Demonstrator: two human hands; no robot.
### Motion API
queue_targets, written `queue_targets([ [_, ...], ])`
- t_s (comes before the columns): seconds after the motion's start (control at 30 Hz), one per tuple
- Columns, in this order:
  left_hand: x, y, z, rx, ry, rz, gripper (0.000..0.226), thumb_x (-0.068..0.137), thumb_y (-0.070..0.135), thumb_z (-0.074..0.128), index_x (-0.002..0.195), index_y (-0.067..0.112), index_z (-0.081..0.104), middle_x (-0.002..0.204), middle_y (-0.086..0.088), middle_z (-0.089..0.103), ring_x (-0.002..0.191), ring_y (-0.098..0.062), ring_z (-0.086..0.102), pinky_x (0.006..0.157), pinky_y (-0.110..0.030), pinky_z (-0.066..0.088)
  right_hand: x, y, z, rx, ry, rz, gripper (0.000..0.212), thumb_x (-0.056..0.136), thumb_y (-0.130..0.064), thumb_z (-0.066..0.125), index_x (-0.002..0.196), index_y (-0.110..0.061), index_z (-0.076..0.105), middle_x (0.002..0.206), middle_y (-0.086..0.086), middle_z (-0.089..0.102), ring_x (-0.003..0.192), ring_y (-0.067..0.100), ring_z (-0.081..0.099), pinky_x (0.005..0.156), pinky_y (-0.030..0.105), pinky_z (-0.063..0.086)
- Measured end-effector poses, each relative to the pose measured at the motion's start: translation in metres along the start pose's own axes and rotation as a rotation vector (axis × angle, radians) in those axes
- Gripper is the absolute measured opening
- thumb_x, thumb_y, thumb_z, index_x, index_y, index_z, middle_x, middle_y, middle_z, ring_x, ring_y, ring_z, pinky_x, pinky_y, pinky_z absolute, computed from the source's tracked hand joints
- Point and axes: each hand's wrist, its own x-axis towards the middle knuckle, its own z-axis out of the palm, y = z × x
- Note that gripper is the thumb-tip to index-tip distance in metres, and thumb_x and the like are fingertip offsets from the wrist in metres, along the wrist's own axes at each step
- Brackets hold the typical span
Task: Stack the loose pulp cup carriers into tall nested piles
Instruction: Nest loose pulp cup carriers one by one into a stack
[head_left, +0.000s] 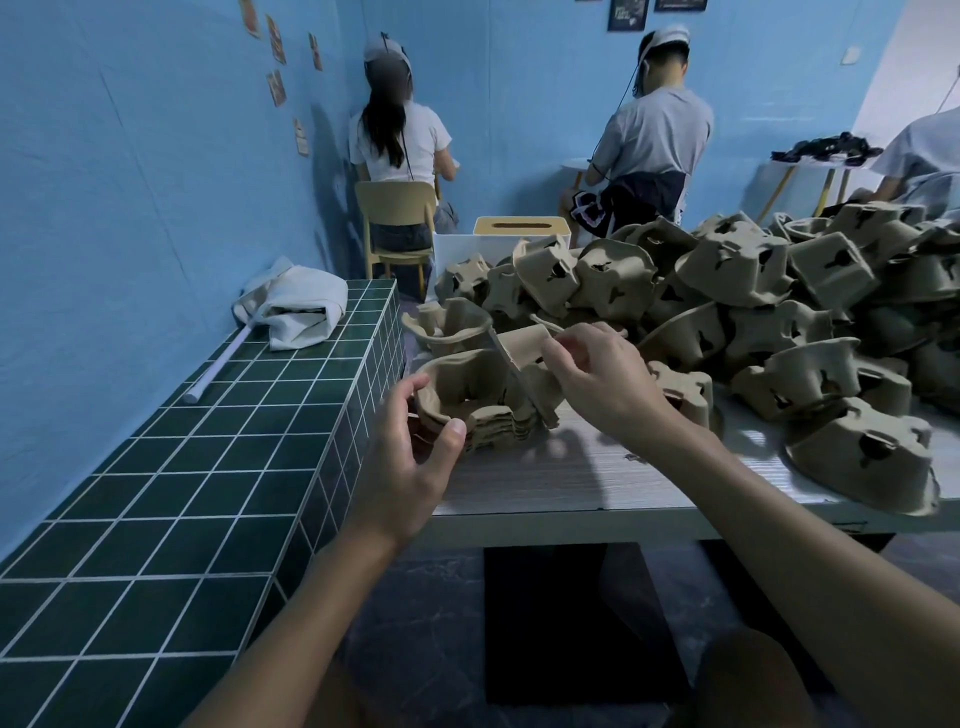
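A short nested pile of brown pulp cup carriers (483, 415) sits at the left end of the pale wooden table (561, 478). My left hand (410, 457) grips the pile's near left rim, thumb in front and fingers curled over the edge. My right hand (597, 374) pinches a single carrier (524, 348), tilted on edge above the pile's right side. Behind the pile lies another loose carrier (447, 325), cups up. A big heap of upside-down carriers (753, 291) covers the table's middle and right.
A dark green tiled counter (182, 467) adjoins the table on the left, with a white cloth bag (291, 306) and a white rod (218, 366) on it. Two people sit with backs turned at the far wall. A white box (519, 231) stands behind the heap.
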Motion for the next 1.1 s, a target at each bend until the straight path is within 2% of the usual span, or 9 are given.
queue_targets([
  [0.13,0.0,0.001,0.0,0.008,0.0,0.008,0.066,0.081,0.056,0.055,0.139,0.027,0.045,0.133,0.0,0.058,0.123,-0.015,0.056,0.106,-0.046,0.045,-0.007,0.004,-0.003,0.03,-0.092,-0.131,0.05,0.098,-0.046,0.047,0.139,-0.019,0.047,0.131,0.0,0.051,0.108,0.013,0.05,0.097,0.038,0.044],
  [0.27,0.0,0.003,-0.001,0.006,-0.009,0.012,0.066,0.08,0.058,0.054,0.138,0.027,0.045,0.129,0.001,0.059,0.118,-0.012,0.058,0.103,-0.042,0.047,-0.016,0.008,-0.01,-0.035,-0.197,-0.252,0.08,0.082,-0.072,0.048,0.15,-0.036,0.025,0.148,-0.009,0.035,0.114,0.009,0.051,0.093,0.039,0.046],
  [0.4,-0.001,0.004,-0.001,0.004,-0.012,0.029,0.064,0.081,0.057,0.053,0.138,0.028,0.045,0.131,0.003,0.058,0.121,-0.011,0.056,0.105,-0.04,0.046,-0.015,0.005,-0.013,-0.156,-0.247,-0.321,0.073,0.086,-0.065,0.054,0.148,-0.048,0.019,0.156,-0.015,0.026,0.135,0.013,0.039,0.101,0.048,0.043],
  [0.47,-0.001,0.005,-0.001,0.005,-0.015,0.028,0.062,0.081,0.058,0.053,0.136,0.032,0.044,0.13,0.004,0.059,0.12,-0.01,0.056,0.103,-0.036,0.047,-0.013,0.004,-0.015,-0.149,-0.242,-0.302,0.068,0.09,-0.06,0.053,0.149,-0.044,0.022,0.15,-0.014,0.037,0.126,0.011,0.045,0.098,0.045,0.044],
  [0.6,-0.002,0.006,-0.002,0.004,-0.014,0.032,0.062,0.079,0.059,0.052,0.135,0.032,0.045,0.13,0.006,0.058,0.119,-0.004,0.055,0.099,-0.02,0.044,-0.01,0.008,-0.014,-0.081,-0.165,-0.183,0.056,0.094,-0.049,0.054,0.144,-0.027,0.04,0.106,-0.011,0.055,0.086,0.004,0.054,0.079,0.031,0.045],
  [0.7,-0.002,0.006,-0.001,-0.005,-0.014,0.035,0.063,0.079,0.058,0.052,0.136,0.03,0.046,0.13,0.006,0.058,0.118,-0.004,0.055,0.097,-0.018,0.044,-0.013,0.017,-0.013,-0.101,0.015,-0.118,0.027,0.093,-0.037,0.06,0.111,-0.018,0.061,0.097,-0.003,0.057,0.083,0.015,0.055,0.076,0.035,0.048],
  [0.8,-0.001,0.005,-0.001,-0.016,-0.014,0.04,0.064,0.08,0.057,0.053,0.136,0.027,0.047,0.128,0.005,0.06,0.116,-0.007,0.058,0.098,-0.025,0.046,-0.017,0.018,-0.014,-0.127,0.092,-0.087,0.013,0.09,-0.026,0.063,0.083,-0.016,0.061,0.073,-0.004,0.06,0.07,0.019,0.058,0.065,0.036,0.05],
  [0.97,-0.003,0.005,-0.002,-0.03,-0.019,0.036,0.064,0.08,0.056,0.054,0.137,0.026,0.047,0.125,0.004,0.061,0.113,-0.008,0.059,0.097,-0.029,0.049,-0.015,0.015,-0.022,0.024,0.254,0.055,0.005,0.087,-0.015,0.065,0.089,-0.014,0.061,0.07,-0.007,0.058,0.066,0.008,0.054,0.052,0.01,0.038],
  [1.1,-0.003,0.006,-0.003,-0.038,-0.031,0.033,0.064,0.08,0.055,0.054,0.136,0.025,0.047,0.125,0.004,0.06,0.114,-0.007,0.058,0.099,-0.029,0.048,-0.018,0.011,-0.031,0.191,0.386,-0.03,0.022,0.088,-0.008,0.062,0.107,-0.017,0.057,0.065,0.002,0.057,0.06,0.015,0.052,0.059,0.027,0.043],
])
